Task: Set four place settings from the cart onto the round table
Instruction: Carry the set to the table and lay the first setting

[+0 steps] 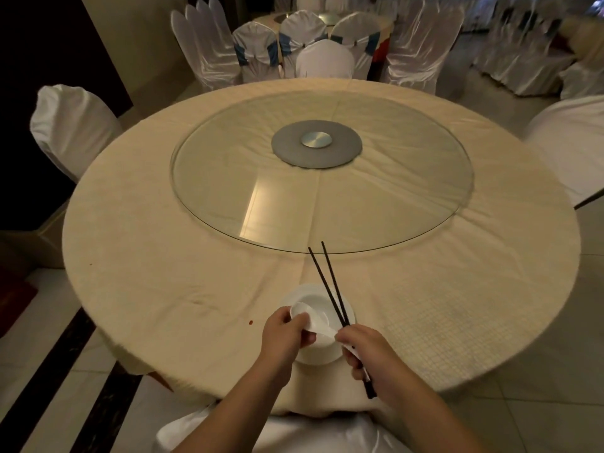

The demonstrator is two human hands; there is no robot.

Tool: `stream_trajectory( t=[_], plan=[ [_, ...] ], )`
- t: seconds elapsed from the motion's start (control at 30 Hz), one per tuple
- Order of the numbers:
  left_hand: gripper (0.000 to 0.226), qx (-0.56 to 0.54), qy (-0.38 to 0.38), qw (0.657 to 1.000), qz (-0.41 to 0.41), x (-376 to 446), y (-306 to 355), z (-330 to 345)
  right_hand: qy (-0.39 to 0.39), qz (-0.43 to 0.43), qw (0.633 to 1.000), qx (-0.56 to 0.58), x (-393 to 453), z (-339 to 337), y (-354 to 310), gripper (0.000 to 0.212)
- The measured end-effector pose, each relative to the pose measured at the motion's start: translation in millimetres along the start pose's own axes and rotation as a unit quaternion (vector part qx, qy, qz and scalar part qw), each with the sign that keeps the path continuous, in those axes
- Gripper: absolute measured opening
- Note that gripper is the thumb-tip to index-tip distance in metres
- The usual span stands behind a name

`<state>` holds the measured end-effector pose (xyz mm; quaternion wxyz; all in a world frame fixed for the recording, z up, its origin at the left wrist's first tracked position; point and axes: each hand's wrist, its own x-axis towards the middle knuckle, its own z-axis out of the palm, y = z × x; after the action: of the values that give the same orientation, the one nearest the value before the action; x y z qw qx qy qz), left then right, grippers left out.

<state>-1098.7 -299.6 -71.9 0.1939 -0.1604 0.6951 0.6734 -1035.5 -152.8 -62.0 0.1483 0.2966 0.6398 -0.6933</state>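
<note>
At the lower centre of the frame, the right hand (366, 349) has its grip clamped on two black chopsticks (330, 284) slanting toward the upper left, while the left hand (287, 331) pinches a white spoon (318, 323) over the plate (348, 313) on the tabletop (163, 273).

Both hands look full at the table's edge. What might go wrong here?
The plate sits close to the near edge of the round table, so a nudge might tip it off. The right hand grips the chopsticks near one end, with the tips reaching far out; they could swing or slip. The left hand holds the small bowl and spoon over the plate, and these could knock together.
</note>
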Motion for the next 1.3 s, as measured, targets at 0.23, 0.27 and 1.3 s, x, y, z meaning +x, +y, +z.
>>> stream_trajectory(
  t=[0.23, 0.27, 1.3],
  plan=[
    [0.015, 0.045, 0.001, 0.999, -0.026, 9.3, -8.8, 4.8, 0.047, -0.02, 0.983, 0.174, 12.8, -13.2, 12.7, 0.007],
    [0.016, 0.074, -0.001, 0.997, -0.016, 11.0, -10.1, 5.9, 0.069, -0.014, 0.977, 0.2, 15.8, -13.2, 14.2, 0.008],
    [0.022, 0.267, -0.013, 0.943, 0.196, -1.5, 9.2, 19.4, 0.161, -0.065, 0.974, 0.146, 7.6, -28.6, 2.7, 0.012]
  ],
)
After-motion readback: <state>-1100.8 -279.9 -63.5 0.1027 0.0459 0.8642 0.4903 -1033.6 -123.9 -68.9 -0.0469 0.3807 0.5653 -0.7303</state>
